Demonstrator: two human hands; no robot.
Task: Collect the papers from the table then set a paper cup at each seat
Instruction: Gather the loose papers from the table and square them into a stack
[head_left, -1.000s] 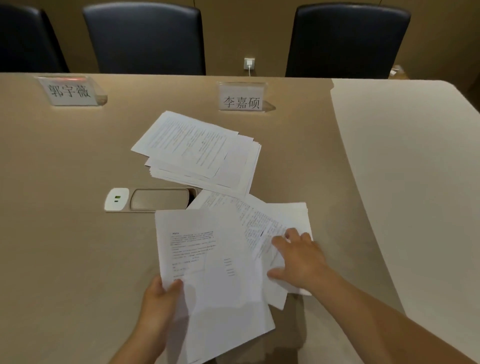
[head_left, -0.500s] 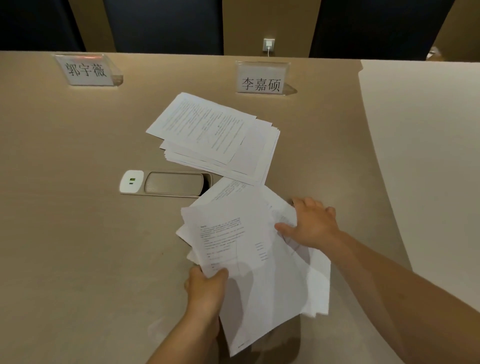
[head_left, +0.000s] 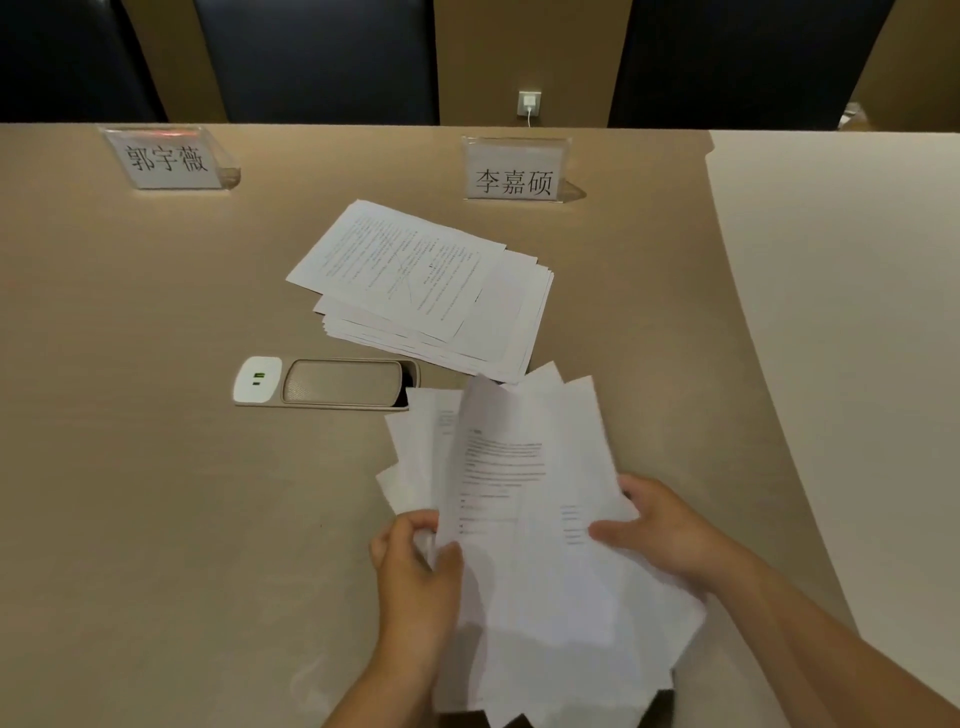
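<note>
A loose bundle of white printed sheets is lifted off the beige table near its front edge. My left hand pinches the bundle's left edge, thumb on top. My right hand grips its right edge. The sheets fan out unevenly. Farther back, a second messy stack of printed papers lies flat on the table, untouched. No paper cup is in view.
A flush socket panel with a white USB plate sits left of the held sheets. Two acrylic name cards stand at the far edge. Dark chairs line the far side. A lighter table section lies to the right.
My right hand left the table and took the right edge of the bundle. The sheets that lay near it are now gathered with those in my left hand, raised and more upright.
</note>
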